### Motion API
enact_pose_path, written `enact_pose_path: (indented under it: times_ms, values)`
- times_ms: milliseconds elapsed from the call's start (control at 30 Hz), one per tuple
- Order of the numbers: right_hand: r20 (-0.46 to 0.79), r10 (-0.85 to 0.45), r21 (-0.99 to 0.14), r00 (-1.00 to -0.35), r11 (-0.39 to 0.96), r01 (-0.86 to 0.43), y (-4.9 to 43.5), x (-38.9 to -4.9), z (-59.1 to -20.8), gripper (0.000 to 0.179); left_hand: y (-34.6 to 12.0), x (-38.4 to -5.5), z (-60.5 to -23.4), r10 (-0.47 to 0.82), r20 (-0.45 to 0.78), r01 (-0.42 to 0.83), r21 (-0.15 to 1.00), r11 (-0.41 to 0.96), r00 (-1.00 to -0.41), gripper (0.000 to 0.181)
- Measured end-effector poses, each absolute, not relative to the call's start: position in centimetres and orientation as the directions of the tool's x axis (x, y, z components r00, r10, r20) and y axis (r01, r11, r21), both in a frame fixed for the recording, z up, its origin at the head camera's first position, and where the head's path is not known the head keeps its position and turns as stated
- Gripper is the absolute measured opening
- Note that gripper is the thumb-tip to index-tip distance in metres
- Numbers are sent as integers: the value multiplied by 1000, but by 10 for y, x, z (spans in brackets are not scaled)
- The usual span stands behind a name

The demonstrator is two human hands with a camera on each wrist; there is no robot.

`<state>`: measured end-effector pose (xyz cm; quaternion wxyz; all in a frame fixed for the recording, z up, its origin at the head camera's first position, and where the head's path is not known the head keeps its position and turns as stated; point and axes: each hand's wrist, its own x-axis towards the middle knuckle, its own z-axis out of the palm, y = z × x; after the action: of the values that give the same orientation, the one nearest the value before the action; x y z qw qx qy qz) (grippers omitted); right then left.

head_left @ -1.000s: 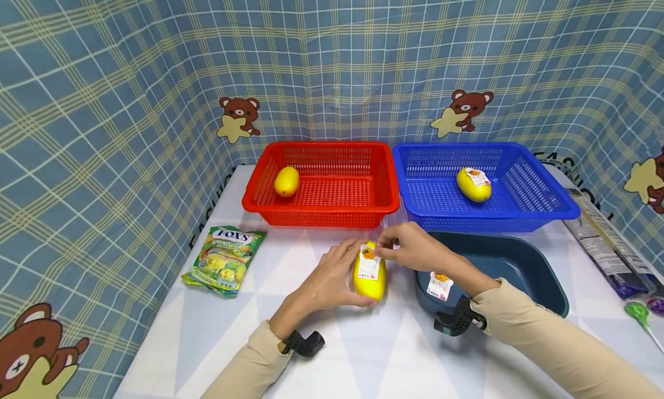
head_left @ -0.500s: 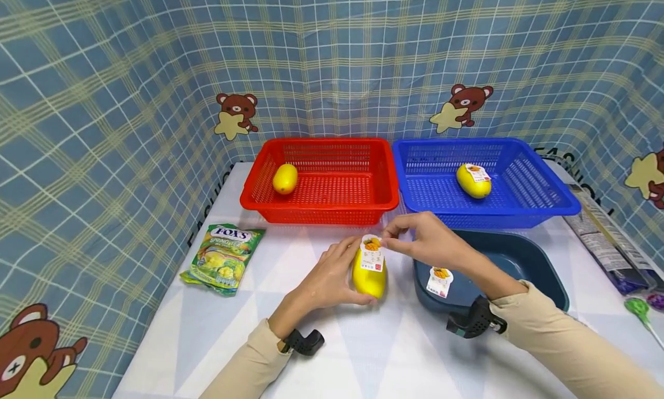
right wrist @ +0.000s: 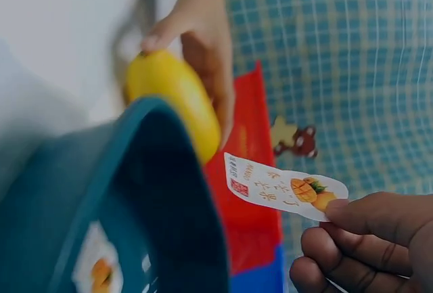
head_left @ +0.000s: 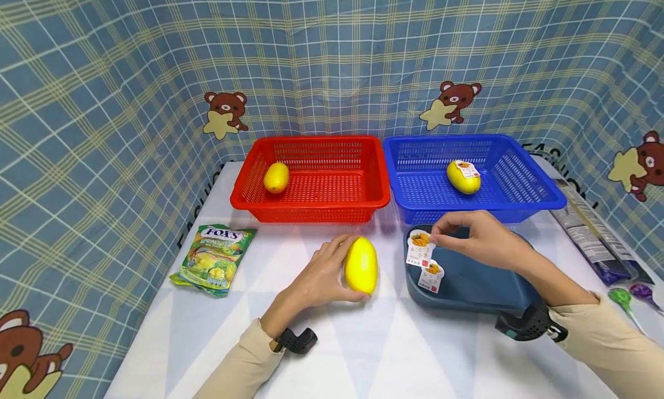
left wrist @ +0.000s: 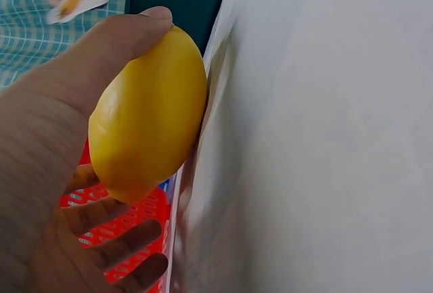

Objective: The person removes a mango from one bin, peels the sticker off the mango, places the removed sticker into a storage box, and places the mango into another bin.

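On the white cloth, my left hand [head_left: 319, 275] grips a smooth yellow mango [head_left: 361, 265]; in the left wrist view the thumb is at one end of the mango [left wrist: 149, 117] and fingers at the other, no label showing on it. My right hand [head_left: 482, 237] pinches the top edge of a white mango-picture label [head_left: 419, 249] between thumb and forefinger, above the left side of a dark teal basin [head_left: 477, 281]. The whole label [right wrist: 277, 188] shows in the right wrist view. A second such label [head_left: 431, 277] lies at the basin's left side.
Behind, a red basket [head_left: 311, 214] holds an unlabelled mango [head_left: 276, 177]. Beside it, a blue basket [head_left: 441, 215] holds a mango [head_left: 460, 181] bearing a label. A green candy bag [head_left: 214, 259] lies left; dark packages [head_left: 591, 237] and lollipops [head_left: 620, 298] lie right.
My right hand has taken the label off the mango, first lifting it in front of the fruit, then carrying it right over the basin. My left hand still grips the mango.
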<state>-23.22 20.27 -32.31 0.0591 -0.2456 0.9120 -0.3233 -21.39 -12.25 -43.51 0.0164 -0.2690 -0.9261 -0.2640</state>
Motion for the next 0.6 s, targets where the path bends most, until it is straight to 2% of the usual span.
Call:
enact_pose_path:
  times_ms: [367,600]
  values:
    - [-133,-488,-612,-862,725,-316,250,-238,-360,8,-124,-214,-433,497,166,509,489,708,-852,118]
    - [-171,-496,-602,-851,737,-308,262,-245,-380,6,-124,-215,-435,497,167,509,493,706,-851,118]
